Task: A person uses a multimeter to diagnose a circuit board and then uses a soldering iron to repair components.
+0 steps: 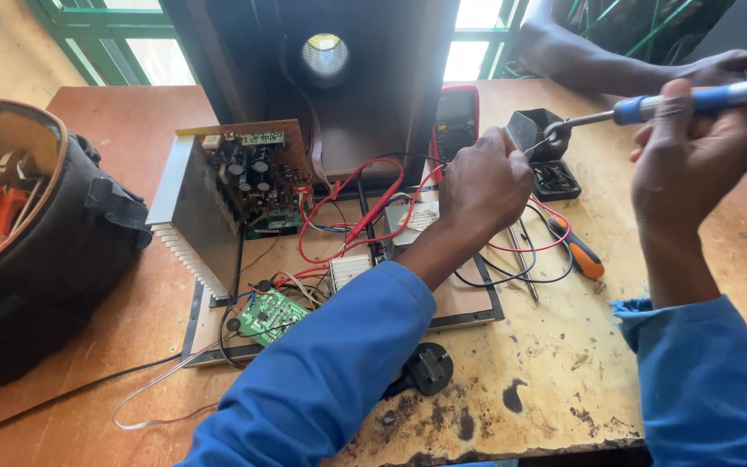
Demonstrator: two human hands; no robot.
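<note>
My right hand (689, 151) grips a blue-handled soldering iron (702, 99) whose metal tip points left over a black soldering stand (536, 134). My left hand (486, 182) is closed around a thin wire or strand of solder held up to the iron's tip. Red and black wires (365, 216) loop under my left hand. An amplifier board with black capacitors and a finned heat sink (235, 186) stands to the left. A small green circuit board (271, 316) lies near my left sleeve.
A black tool bag (41, 251) with orange tools fills the left edge. A dark speaker cabinet (339, 78) stands at the back, with a red multimeter (458, 121) beside it. An orange-handled screwdriver (579, 252) lies on the wooden table. Another person's arm (616, 60) rests at the far right.
</note>
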